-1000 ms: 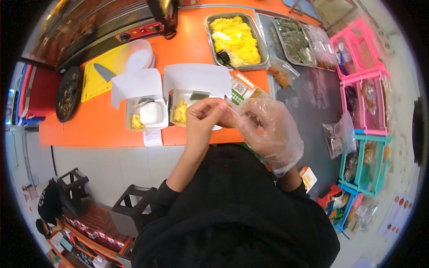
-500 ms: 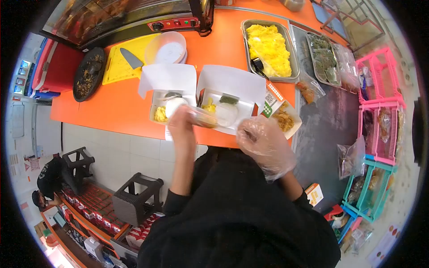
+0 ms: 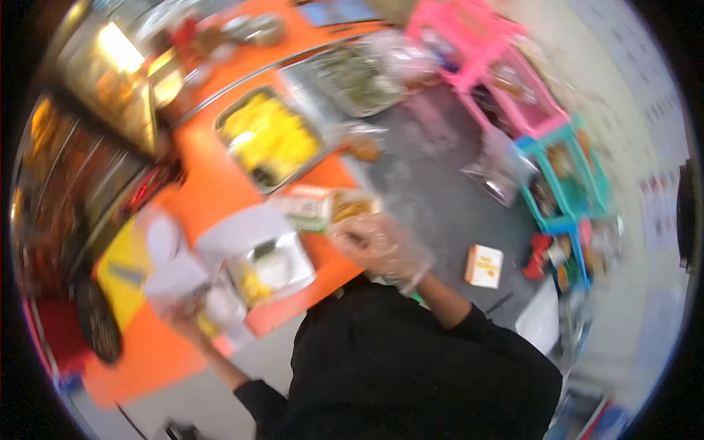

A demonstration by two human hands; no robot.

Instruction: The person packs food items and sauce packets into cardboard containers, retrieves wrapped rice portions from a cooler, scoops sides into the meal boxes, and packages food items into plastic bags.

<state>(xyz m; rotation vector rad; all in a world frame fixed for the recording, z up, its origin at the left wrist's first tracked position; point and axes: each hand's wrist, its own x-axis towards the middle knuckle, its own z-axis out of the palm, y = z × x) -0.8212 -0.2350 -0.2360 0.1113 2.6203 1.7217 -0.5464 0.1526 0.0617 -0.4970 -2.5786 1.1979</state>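
My left hand (image 3: 182, 314), smeared by motion, is at the left open box (image 3: 220, 304) of food; what it holds, if anything, cannot be made out. My right hand (image 3: 381, 248) wears a clear plastic glove, its fingers curled together beside a small carton of brown shredded topping (image 3: 350, 207). Whatever lies within those fingers is hidden. Between the hands stands an open white meal box (image 3: 299, 258) holding white rice (image 3: 273, 271), yellow egg (image 3: 254, 286) and a dark green piece (image 3: 264, 250).
A metal tray (image 3: 320, 155) of yellow scrambled egg stands behind the boxes. A yellow cutting board (image 3: 117, 253) with a knife (image 3: 121, 274) lies left, near a dark pan (image 3: 97, 323). Pink baskets (image 3: 532, 103) and a teal basket (image 3: 561, 187) line the right side, near an orange-white carton (image 3: 484, 266).
The view has turned to the right. My left hand has moved leftward to the left box; the clear object seen in it before no longer shows plainly. My right hand remains curled near the topping.
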